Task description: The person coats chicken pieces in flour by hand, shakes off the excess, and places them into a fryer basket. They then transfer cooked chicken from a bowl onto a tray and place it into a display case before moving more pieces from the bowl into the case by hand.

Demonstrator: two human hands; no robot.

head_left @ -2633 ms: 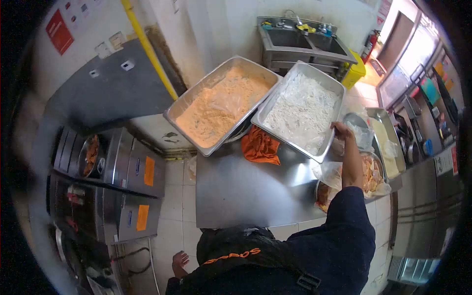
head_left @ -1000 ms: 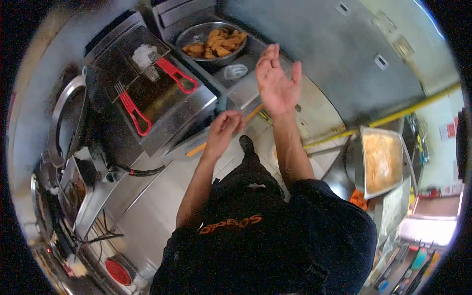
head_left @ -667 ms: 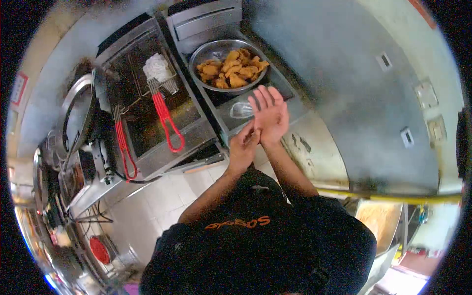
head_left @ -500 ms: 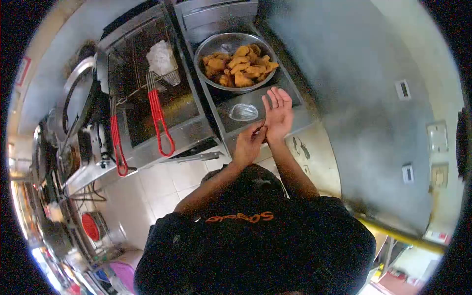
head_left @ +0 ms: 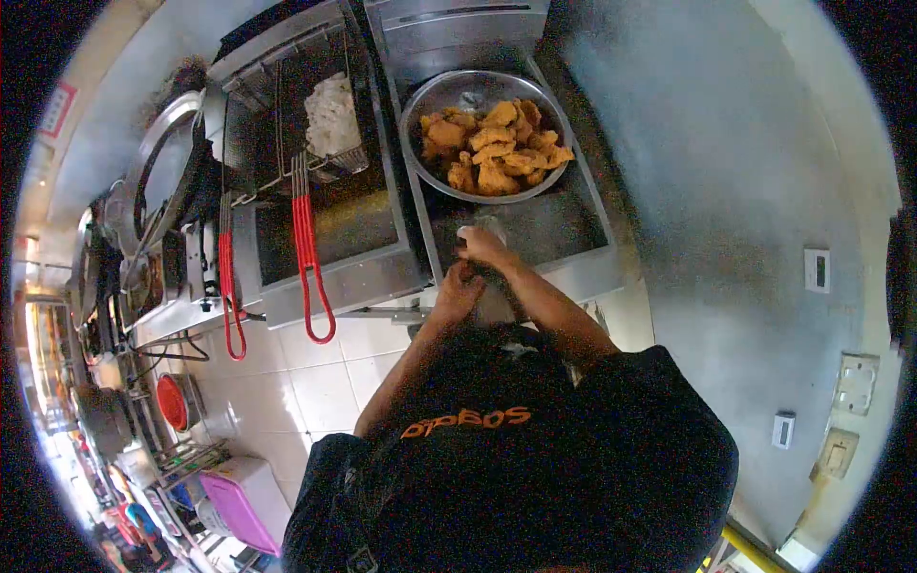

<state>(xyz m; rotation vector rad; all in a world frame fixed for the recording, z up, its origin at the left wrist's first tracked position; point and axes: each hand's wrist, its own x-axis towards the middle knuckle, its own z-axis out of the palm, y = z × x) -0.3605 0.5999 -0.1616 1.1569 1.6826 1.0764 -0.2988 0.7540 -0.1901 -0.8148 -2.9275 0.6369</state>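
Close together over the front of the counter, both hands have curled fingers. My right hand (head_left: 487, 247) reaches across in front of the steel bowl, with a pale bit at its fingertips; I cannot tell what it holds. My left hand (head_left: 459, 292) sits just below, nearer my body, its fingertips pinched close under the right hand. Crumpled clear plastic (head_left: 492, 226) shows just behind the right hand, partly covered by it. Beyond stands the wide steel bowl (head_left: 413, 158), holding several golden fried pieces (head_left: 501, 148).
Left of the bowl is a fryer (head_left: 334, 272) with dark oil. Two red-handled baskets (head_left: 310, 286) hang in it, one bearing a pale white mass (head_left: 331, 116). A grey wall panel (head_left: 697, 172) rises at right. A purple-lidded bin (head_left: 239, 501) stands on the floor at lower left.
My right hand was raised open, palm showing, with the left hand at its wrist. Now it is lowered toward the left, fingers curled, over the plastic. The view has shifted slightly.
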